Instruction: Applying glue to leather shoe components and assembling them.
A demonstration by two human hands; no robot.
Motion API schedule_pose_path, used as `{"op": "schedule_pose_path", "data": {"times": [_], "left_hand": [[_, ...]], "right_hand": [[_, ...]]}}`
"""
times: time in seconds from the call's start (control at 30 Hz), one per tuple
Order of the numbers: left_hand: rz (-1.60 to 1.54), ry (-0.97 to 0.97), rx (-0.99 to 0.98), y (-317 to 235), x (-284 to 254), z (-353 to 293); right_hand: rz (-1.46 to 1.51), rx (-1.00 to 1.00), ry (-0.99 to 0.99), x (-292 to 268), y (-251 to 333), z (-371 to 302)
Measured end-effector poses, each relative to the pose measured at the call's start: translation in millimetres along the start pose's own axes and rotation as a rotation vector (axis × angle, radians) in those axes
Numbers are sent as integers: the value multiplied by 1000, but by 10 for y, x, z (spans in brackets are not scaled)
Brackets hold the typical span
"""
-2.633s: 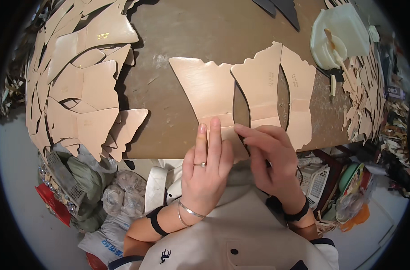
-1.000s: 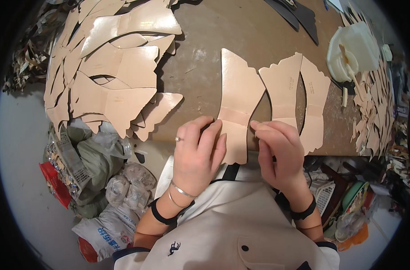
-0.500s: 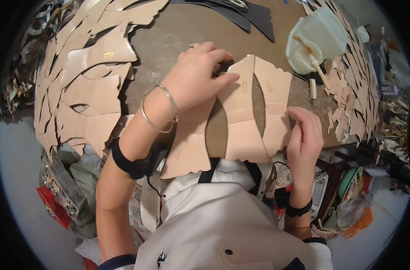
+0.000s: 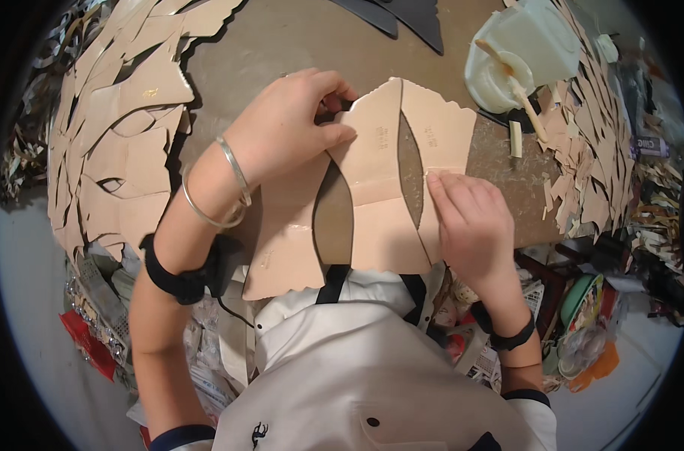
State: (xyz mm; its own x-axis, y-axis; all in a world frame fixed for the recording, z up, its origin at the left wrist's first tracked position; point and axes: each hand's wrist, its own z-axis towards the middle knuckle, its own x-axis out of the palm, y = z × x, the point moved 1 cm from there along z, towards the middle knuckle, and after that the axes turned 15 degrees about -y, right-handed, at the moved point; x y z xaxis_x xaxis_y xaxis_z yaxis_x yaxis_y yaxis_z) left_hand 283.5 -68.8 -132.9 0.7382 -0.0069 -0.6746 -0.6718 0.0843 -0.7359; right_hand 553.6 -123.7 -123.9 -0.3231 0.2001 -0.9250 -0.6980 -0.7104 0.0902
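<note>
Three beige leather pieces with wavy ends and curved sides lie side by side at the table's near edge: a left piece (image 4: 282,240), a middle piece (image 4: 376,165) and a right piece (image 4: 443,135). The middle and right ones overlap along their edges. My left hand (image 4: 293,120) rests over the left piece's upper part. Its fingers are curled, and its thumb and index finger close at the middle piece's upper left edge. On the right piece's lower half, my right hand (image 4: 473,225) has its fingertips together, gripping that side; its thumb is hidden.
Many beige leather pieces (image 4: 135,158) are layered at the left. Dark grey pieces (image 4: 413,19) lie at the far edge. A whitish glue container (image 4: 500,83) with a wooden-handled brush (image 4: 534,116) stands at the far right, near leather scraps (image 4: 575,165).
My right hand has moved left from the right piece's outer edge onto its surface. My left hand and the leather pieces appear shifted left in the picture, as does the table.
</note>
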Motion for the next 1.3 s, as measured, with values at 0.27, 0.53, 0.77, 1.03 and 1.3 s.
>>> {"op": "schedule_pose_path", "data": {"times": [0.27, 0.53, 0.77, 1.03, 1.3], "left_hand": [[-3, 497, -110, -205, -905, 61], [459, 726, -6, -455, -2005, 394], [261, 816, 84, -380, -1354, 371], [179, 490, 240, 112, -591, 248], [81, 343, 193, 243, -525, 95]], "right_hand": [[235, 104, -147, -223, 132, 20], [380, 159, 4, -194, 705, 140], [316, 149, -41, -4, 691, 219], [179, 54, 130, 150, 697, 248], [218, -9, 34, 67, 626, 225]]}}
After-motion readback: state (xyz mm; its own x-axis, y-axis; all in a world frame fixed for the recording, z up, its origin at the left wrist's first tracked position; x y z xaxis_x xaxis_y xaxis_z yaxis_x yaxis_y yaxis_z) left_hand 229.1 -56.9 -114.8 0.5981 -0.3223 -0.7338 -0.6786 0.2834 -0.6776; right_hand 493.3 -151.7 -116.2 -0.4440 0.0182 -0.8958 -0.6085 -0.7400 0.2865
